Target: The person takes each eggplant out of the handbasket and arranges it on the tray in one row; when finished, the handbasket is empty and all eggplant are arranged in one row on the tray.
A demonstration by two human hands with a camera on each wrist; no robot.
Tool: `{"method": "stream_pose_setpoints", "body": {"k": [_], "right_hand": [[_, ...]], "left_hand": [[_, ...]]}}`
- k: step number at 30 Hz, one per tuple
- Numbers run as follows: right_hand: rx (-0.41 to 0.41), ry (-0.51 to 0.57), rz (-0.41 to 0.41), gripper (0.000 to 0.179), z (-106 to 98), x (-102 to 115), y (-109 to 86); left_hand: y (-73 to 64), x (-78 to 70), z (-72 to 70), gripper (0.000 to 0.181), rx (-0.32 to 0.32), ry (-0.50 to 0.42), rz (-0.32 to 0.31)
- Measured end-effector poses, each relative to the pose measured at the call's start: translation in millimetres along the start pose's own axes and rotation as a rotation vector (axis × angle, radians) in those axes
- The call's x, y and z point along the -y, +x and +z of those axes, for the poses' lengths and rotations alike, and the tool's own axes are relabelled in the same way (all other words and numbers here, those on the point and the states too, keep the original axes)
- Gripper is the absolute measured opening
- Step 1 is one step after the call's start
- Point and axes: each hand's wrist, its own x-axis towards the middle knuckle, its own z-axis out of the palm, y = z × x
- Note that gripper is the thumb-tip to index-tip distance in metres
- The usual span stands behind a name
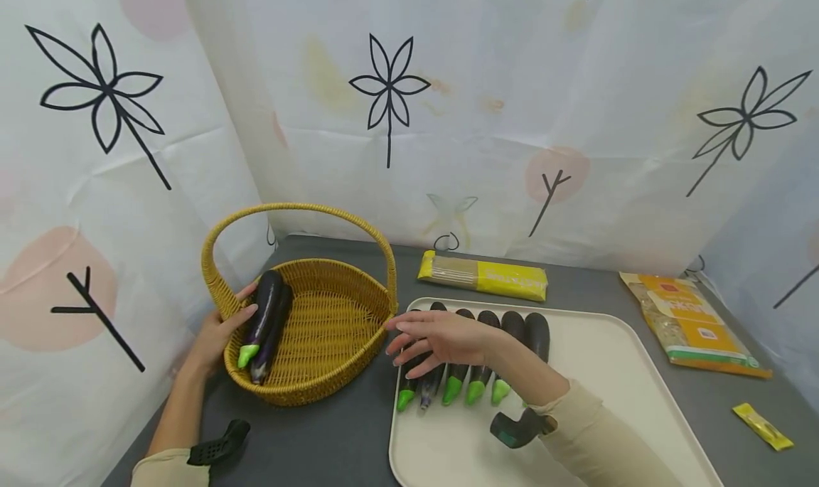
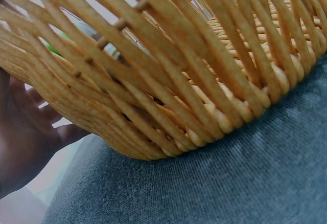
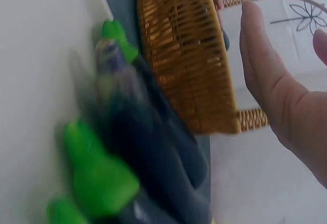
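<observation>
A woven wicker basket (image 1: 333,330) with a tall arched handle stands on the left of the grey table. Inside, along its left wall, lie two dark eggplants (image 1: 262,316) side by side. My left hand (image 1: 217,334) grips the basket's left rim beside the handle, fingertips close to those eggplants. In the left wrist view, part of this hand (image 2: 25,132) shows against the wicker wall. My right hand (image 1: 448,341) hovers with nothing in it, fingers loosely extended toward the basket. Beneath it, a row of several eggplants (image 1: 537,334) lies on a cream tray (image 1: 614,402), partly hidden by my hand and forearm.
Behind the tray lies a yellow pack of noodles (image 1: 483,276). An orange and clear food bag (image 1: 694,323) is at the right, with a small yellow sachet (image 1: 763,426) nearer the front. A white patterned curtain (image 1: 448,117) surrounds the table's back and sides.
</observation>
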Motion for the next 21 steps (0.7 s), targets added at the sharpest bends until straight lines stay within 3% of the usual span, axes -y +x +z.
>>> {"method": "stream_pose_setpoints", "body": {"k": [9, 21], "right_hand": [[-0.009, 0.033, -0.010, 0.048, 32, 7, 46.5], [-0.187, 0.210, -0.011, 0.050, 65, 5, 108.7]], "left_hand": [[-1.2, -1.2, 1.3, 0.056, -0.008, -0.024, 0.002], [-0.9, -1.7, 1.2, 0.057, -0.009, -0.009, -0.008]]}}
